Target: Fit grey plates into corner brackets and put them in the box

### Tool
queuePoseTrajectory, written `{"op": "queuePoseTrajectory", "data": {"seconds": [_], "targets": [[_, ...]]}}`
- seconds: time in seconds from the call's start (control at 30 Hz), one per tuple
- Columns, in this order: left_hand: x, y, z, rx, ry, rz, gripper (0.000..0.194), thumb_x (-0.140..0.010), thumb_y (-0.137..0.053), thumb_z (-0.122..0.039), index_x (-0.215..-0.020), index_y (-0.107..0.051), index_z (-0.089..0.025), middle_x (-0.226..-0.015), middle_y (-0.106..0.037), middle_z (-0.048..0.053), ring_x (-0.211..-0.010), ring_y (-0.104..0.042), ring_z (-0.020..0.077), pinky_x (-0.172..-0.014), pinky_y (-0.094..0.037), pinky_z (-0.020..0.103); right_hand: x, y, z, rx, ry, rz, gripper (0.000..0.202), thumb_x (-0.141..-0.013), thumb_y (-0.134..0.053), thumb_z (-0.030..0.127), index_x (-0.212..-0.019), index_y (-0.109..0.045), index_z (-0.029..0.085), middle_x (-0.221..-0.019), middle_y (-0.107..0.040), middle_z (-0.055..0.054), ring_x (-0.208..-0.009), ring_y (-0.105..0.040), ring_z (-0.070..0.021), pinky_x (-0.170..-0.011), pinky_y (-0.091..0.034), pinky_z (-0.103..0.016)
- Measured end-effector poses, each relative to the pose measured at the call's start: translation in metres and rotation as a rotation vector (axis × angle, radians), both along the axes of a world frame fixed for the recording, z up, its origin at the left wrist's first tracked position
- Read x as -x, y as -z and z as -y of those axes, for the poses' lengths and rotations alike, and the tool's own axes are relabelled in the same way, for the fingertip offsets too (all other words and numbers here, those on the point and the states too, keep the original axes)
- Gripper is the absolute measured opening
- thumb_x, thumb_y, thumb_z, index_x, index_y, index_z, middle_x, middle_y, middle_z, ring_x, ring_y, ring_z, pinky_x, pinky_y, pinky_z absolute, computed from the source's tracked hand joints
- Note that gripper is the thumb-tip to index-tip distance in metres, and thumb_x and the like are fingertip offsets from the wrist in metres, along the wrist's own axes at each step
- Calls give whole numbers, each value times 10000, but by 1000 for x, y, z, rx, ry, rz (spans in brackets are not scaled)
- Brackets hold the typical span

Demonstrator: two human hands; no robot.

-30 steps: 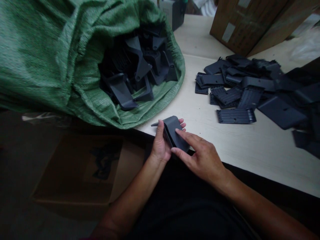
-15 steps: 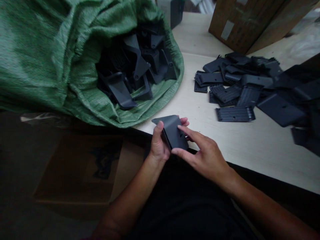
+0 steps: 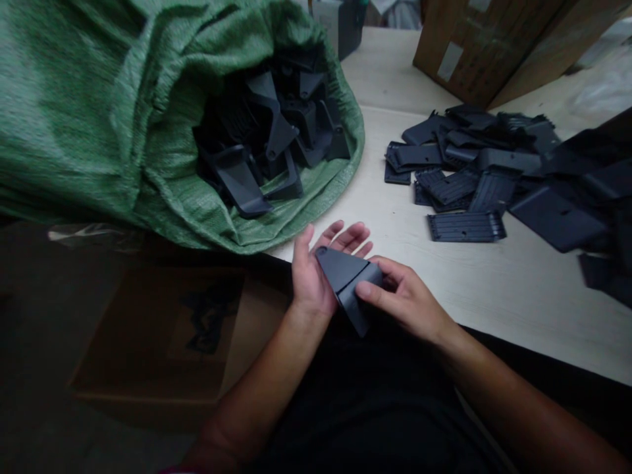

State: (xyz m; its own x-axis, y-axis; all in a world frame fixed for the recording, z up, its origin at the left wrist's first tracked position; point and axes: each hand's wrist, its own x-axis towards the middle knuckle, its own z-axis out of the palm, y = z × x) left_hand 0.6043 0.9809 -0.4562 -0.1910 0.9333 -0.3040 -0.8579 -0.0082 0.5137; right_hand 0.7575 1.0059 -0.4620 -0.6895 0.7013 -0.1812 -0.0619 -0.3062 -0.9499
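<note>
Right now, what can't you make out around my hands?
All in the head view:
Palm side of the dark part: hidden by your left hand.
Deeper pieces in the green bag: under the top ones.
Right end of the pile: past the picture's edge.
Shape in the lower box: too dim.

Brown carton on the pale table, whitish plastic nearby.

Looked like smooth, matt plastic on the grey bracket, and like ribbed plastic on the dark plates. Showed a rough, crinkled weave with a faint sheen on the green sack. Appeared as dull cardboard on the labelled carton, and smooth and matt on the bench.
</note>
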Motion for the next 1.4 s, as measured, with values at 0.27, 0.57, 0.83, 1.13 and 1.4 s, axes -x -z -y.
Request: {"op": "queuePoseTrajectory", "data": {"seconds": [0.27,0.57,0.83,1.13,1.4], "targets": [[-3,-10,2,223,-139,-197,204,-901,-698,-354,-810,-594,-204,-563,-535,-70,-541,-621,131,-875,-617,346,9,14,21,-202,155,31,376,-864,-867,532,-1052,-751,228,-1080,-737,-38,-1021,-661,-236,-946,-531,-340],[21,2,10,41,32,-837,354,-965,-690,-487,-798,-745,-179,-792,-738,67,-782,-704,223,-835,-527,325,-3,5,14,-174,5,155,350,-814,-924,505,-885,-752,208,-834,-714,4,-804,-641,-195,-761,-514,-298],[50,-2,12,-163,363,-1475,626,-1088,-518,-543,-578,-557,-181,-544,-444,-24,-541,-407,123,-588,-254,324,-9,-10,14,-164,-109,165,318,-828,-924,471,-879,-762,203,-794,-699,20,-728,-595,-155,-673,-464,-261],[38,6,13,-103,391,-1346,653,-1069,-531,-596,-577,-390,-191,-588,-294,-36,-564,-304,110,-588,-198,339,-10,1,28,-318,-116,234,361,-830,-931,486,-966,-745,209,-856,-720,7,-782,-628,-186,-713,-479,-293],[51,4,14,-111,526,-1330,663,-1033,-562,-637,-564,-421,-190,-563,-334,-35,-542,-317,104,-552,-217,314,-8,-2,20,-331,-210,264,355,-849,-911,509,-941,-751,207,-860,-723,9,-778,-639,-179,-688,-463,-279]]}}
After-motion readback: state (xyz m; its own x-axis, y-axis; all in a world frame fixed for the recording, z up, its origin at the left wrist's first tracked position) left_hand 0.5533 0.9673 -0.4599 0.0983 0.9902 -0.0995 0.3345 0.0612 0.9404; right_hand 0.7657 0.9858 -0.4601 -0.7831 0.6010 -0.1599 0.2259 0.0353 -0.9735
